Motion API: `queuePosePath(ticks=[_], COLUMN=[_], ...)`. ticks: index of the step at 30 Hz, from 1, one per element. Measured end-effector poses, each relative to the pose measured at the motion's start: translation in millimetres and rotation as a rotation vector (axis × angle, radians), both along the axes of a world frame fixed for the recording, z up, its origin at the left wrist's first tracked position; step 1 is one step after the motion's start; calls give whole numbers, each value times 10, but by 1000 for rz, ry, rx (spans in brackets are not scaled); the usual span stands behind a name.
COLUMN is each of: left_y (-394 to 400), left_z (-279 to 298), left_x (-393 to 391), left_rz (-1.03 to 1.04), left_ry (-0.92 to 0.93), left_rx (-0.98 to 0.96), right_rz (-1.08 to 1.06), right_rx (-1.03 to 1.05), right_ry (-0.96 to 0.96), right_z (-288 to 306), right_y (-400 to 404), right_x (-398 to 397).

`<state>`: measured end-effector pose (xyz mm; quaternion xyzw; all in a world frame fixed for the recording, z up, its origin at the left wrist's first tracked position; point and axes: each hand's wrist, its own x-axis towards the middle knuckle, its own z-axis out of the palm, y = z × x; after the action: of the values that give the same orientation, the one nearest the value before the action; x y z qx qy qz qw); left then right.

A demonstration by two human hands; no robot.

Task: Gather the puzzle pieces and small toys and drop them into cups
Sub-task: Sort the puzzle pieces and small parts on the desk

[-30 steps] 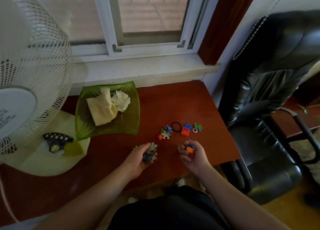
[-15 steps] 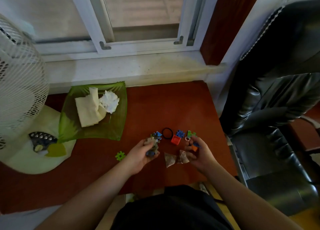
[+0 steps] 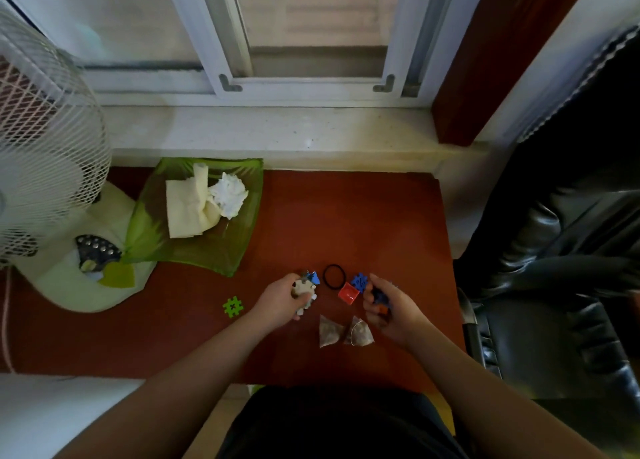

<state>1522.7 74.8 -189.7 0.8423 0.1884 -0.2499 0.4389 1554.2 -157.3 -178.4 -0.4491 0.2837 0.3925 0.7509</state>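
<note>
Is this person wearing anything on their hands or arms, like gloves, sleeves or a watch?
No. The left hand and right hand are bare, without gloves, and no rings show. Both forearms are uncovered as far as the picture shows, with no sleeve, watch or bracelet. Below them is dark clothing.

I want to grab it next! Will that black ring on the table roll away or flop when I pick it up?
The black ring lies flat, so it probably won't roll. It looks thin like a hair band, so it's likely light and floppy.
</note>
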Motion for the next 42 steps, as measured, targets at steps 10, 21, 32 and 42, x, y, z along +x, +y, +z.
queuePosePath(ticks=[10, 21, 32, 42], left_y=[333, -281, -225, -10], left_z=[-9, -55, -146, -112], left_x=[-108, -2, -334, -601], left_rz=[119, -138, -63, 1], left_ry=[-65, -124, -322, -497], left_rx=[79, 303, 347, 210], right_rz=[82, 110, 159, 283], right_rx=[19, 10, 5, 20], right_ry=[-14, -16, -34, -72], right_z=[-12, -102, -92, -31], right_y=[56, 40, 132, 384], right_x=[136, 54, 28, 83])
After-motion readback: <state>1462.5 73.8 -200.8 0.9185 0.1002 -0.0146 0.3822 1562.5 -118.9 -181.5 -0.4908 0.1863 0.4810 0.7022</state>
